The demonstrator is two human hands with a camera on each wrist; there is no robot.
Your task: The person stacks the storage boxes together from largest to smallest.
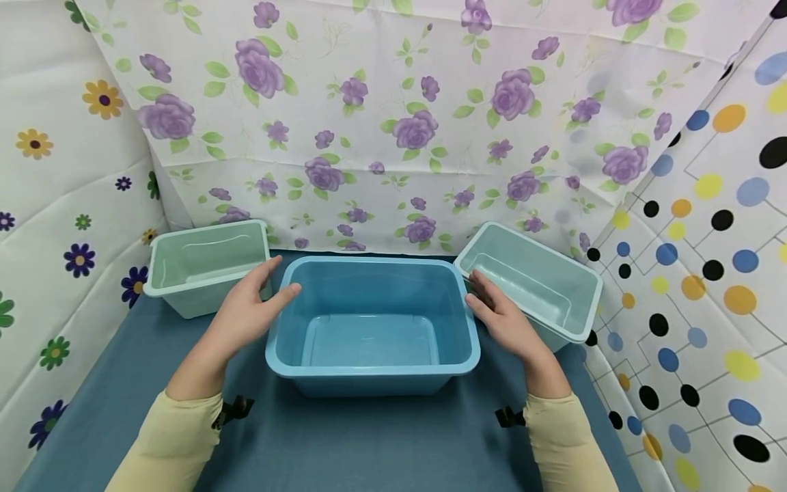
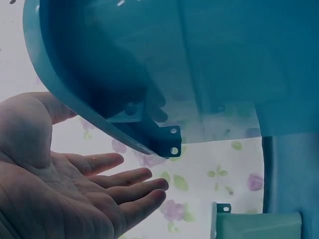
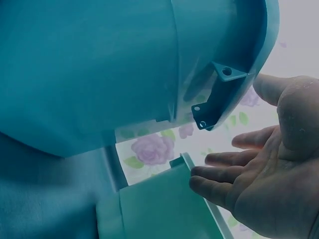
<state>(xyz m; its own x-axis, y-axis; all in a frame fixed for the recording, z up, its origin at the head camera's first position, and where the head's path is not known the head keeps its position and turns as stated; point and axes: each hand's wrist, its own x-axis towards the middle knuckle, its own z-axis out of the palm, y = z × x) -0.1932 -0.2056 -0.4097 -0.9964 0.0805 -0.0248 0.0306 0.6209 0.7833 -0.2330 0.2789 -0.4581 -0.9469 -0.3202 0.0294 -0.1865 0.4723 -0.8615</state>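
A blue plastic basin [image 1: 371, 371] with a wide rolled rim stands on the table between both hands, nothing inside it. My left hand [image 1: 249, 311] is at the basin's left side, fingers straight and spread, thumb right at the rim. On the other side my right hand [image 1: 507, 324] mirrors it, its thumb close against the right rim. Both wrist views show the left palm [image 2: 65, 189] and right palm [image 3: 269, 184] turned toward the basin's outer wall, fingers extended below the rim.
A pale green bin [image 1: 209, 290] stands at the back left, behind the left hand. Another pale green bin [image 1: 535, 280] sits angled at the back right. Flowered cloth [image 1: 381, 137] hangs behind, and dotted cloth [image 1: 695, 273] borders the right. Blue cloth [image 1: 369, 444] covers the table.
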